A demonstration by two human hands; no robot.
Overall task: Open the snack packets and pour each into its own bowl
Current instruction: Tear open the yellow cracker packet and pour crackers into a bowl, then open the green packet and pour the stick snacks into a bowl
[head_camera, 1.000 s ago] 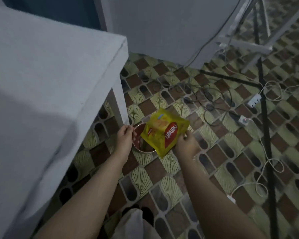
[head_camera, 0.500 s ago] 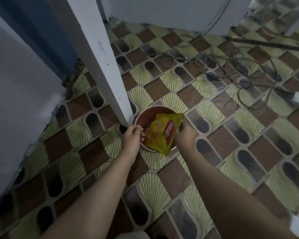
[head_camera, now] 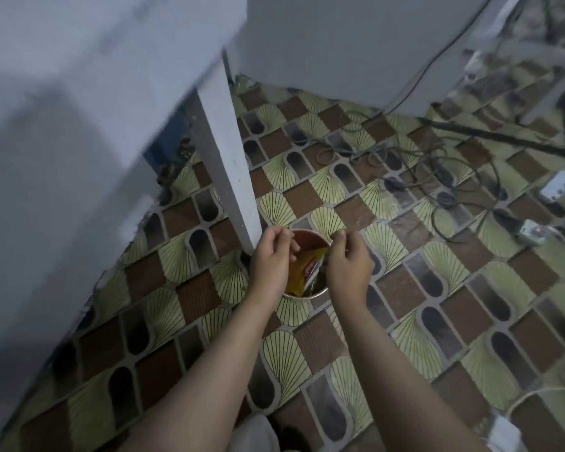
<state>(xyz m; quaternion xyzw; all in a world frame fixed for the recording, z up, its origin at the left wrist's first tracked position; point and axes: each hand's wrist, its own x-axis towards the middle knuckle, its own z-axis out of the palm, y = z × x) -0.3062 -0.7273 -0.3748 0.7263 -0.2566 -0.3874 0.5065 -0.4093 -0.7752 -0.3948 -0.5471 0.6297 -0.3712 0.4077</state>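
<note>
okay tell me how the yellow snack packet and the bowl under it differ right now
The yellow snack packet is flat, soft and stands on edge, pinched by the left hand and the right hand. The bowl is round and rigid with a reddish inside, sits on the floor, and neither hand grips it. Both lie beside the white table leg.

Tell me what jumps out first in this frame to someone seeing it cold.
Two bare hands meet low in the centre, the left hand and right hand each pinching the top of a yellow-and-red foil snack packet held over a round red bowl on the floor. A white table leg comes down beside the bowl's left. A tangle of dark cables sprawls over the green-and-brown patterned floor at upper right.
</note>
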